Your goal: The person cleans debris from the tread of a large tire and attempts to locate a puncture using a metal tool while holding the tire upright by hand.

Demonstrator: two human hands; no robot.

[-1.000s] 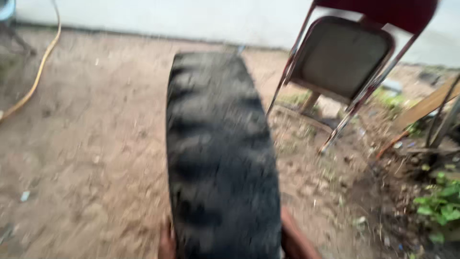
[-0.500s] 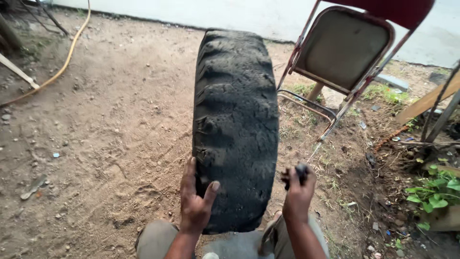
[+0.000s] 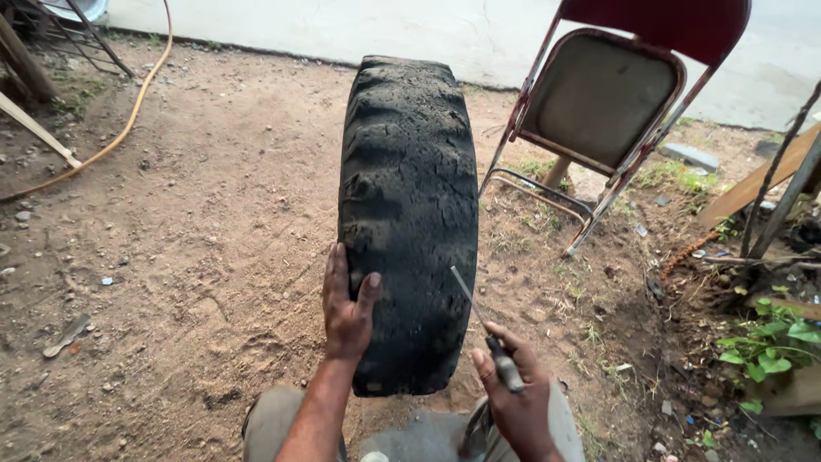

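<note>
Orange hose (image 3: 128,128) curving over bare dirt ground (image 3: 188,257) at far left, wide open room there. Left hand (image 3: 346,308) flat against lower left tread of worn black tyre (image 3: 409,205), fingers spread, thumb on tread, nothing enclosed. Tyre upright on edge, centre, standing between the knees. Right hand (image 3: 517,402) closed around dark handle of slim screwdriver (image 3: 479,316), metal tip touching tyre's lower right edge. Folding metal chair (image 3: 616,111), red frame, grey seat, just right of tyre. Wooden planks (image 3: 761,180), green weeds (image 3: 770,342) crowding far right.
</note>
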